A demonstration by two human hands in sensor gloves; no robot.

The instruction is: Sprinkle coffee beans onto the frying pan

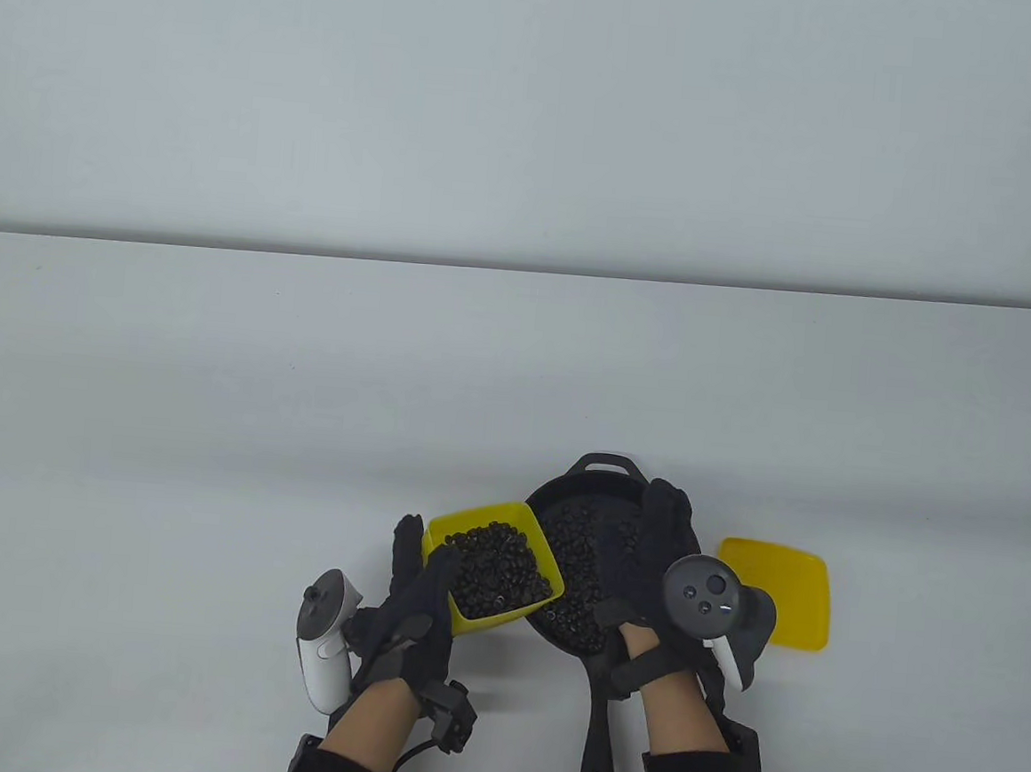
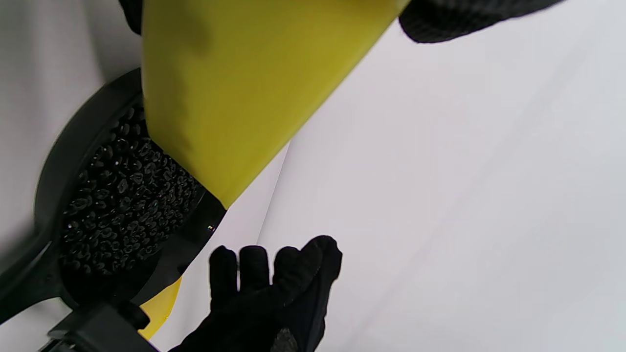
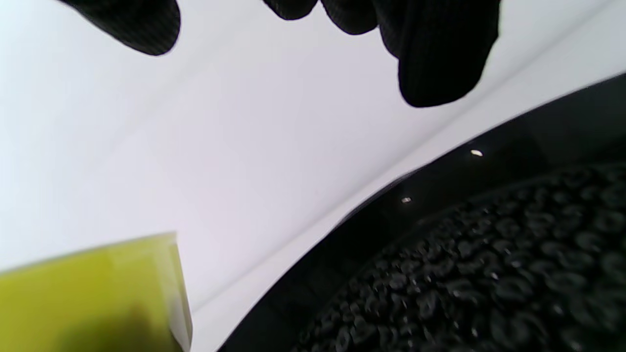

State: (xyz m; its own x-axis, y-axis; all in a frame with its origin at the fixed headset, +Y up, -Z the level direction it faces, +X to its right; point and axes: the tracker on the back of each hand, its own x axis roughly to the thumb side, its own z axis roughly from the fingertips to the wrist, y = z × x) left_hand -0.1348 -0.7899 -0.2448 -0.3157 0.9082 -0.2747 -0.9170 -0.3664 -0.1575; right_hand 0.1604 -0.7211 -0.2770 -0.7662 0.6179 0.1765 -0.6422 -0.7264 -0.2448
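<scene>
My left hand (image 1: 419, 566) grips the left side of a yellow square container (image 1: 478, 519) full of coffee beans (image 1: 496, 572), held tilted at the left rim of the black frying pan (image 1: 603, 466). The pan holds a layer of beans (image 1: 578, 551); its handle (image 1: 600, 731) points toward me. My right hand (image 1: 661, 522) hovers open over the pan's right half, fingers extended and holding nothing. The left wrist view shows the container's underside (image 2: 234, 88) above the beans in the pan (image 2: 122, 205). The right wrist view shows the pan rim (image 3: 440, 195) and its beans (image 3: 489, 274).
A yellow lid (image 1: 775, 594) lies flat on the white table just right of the pan. The table's front edge is close behind the pan handle.
</scene>
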